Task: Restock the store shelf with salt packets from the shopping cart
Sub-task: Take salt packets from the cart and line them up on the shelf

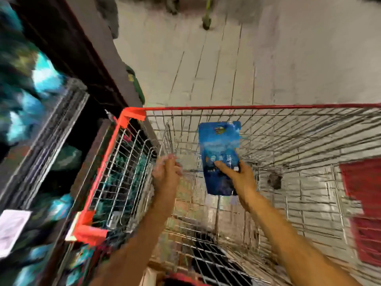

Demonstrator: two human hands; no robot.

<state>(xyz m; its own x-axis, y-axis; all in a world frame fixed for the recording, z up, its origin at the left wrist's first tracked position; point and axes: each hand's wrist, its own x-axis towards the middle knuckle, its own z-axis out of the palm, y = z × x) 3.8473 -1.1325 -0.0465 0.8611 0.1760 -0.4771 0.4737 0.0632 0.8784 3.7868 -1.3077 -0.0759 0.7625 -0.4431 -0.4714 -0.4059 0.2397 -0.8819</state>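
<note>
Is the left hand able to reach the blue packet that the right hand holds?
Probably yes. The left hand is beside the blue packet, nothing between them; the right hand holds it above the cart.

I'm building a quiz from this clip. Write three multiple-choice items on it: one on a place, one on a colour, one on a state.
1. Where is the shelf relative to the cart?
A. left B. right C. behind the person

2. What colour is the held packet?
A. red B. blue C. yellow

3. What is the right hand doing?
A. hanging idle B. pushing the cart C. gripping the packet

Answers:
1 A: the shelf stands by the left wall of the cart.
2 B: the packet is blue.
3 C: the right hand has its thumb over the packet's face; the left hand is blurred.
</note>
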